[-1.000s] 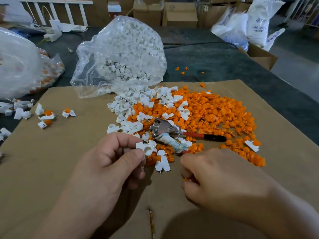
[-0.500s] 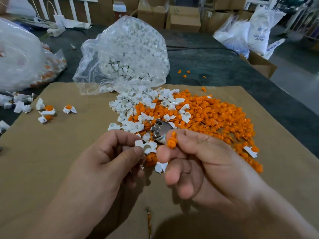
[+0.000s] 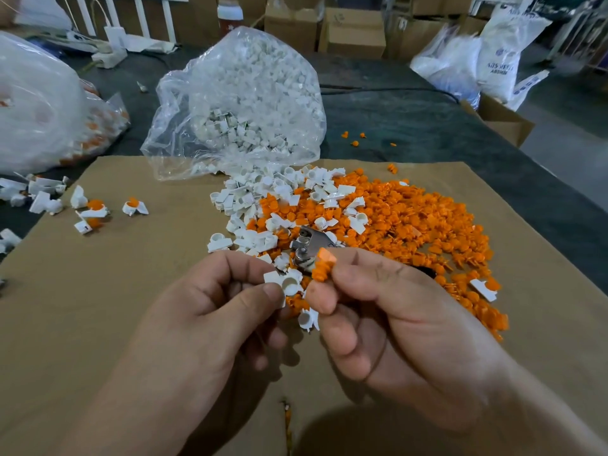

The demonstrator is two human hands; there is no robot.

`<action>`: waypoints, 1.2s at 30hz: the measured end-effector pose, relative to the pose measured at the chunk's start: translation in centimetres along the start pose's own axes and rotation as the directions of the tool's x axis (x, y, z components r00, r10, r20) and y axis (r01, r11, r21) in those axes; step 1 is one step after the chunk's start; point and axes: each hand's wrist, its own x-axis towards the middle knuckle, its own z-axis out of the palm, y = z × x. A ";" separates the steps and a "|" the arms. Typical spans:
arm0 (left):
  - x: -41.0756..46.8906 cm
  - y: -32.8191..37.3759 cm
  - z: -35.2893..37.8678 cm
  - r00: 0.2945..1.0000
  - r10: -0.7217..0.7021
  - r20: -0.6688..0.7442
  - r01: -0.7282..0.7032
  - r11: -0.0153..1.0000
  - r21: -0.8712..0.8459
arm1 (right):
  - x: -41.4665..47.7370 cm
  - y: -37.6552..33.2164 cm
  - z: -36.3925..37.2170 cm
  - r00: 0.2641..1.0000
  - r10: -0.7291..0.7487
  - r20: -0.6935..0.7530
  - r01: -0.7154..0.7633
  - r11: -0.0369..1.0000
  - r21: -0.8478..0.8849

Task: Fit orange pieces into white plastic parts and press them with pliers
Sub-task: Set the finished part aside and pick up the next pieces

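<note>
Head view — pliers behind right hand

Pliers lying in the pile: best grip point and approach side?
Likely the handles, from the right. The pliers lie with the metal head to the left among the white parts; the handles run right, hidden behind the right hand, only a dark tip showing.

Storeroom workshop: stacked cartons, bulk-parts bags.

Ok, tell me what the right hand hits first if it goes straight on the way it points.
Probably the white part pinched in the left hand: the right hand, pinching an orange piece, points left at it, close by. Depth is unclear.
</note>
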 end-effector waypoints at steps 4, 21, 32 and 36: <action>-0.1 0.3 0.1 1.000 -0.023 0.012 0.023 1.000 0.013 | -0.4 0.8 0.2 0.960 -0.252 -0.121 0.148 0.825 -0.545; -1.1 0.7 0.3 0.996 0.068 0.054 -0.081 0.950 0.301 | -0.9 1.3 0.6 0.914 -0.382 0.136 0.175 0.069 -0.982; -0.6 1.1 0.8 0.996 -0.089 -0.010 0.089 0.995 -0.035 | -1.0 1.3 0.4 0.885 -0.466 0.010 0.179 0.320 -0.930; -0.5 1.0 0.4 0.999 -0.042 -0.021 0.043 0.998 0.047 | -1.0 1.4 0.3 0.900 -0.432 0.059 0.146 0.171 -0.974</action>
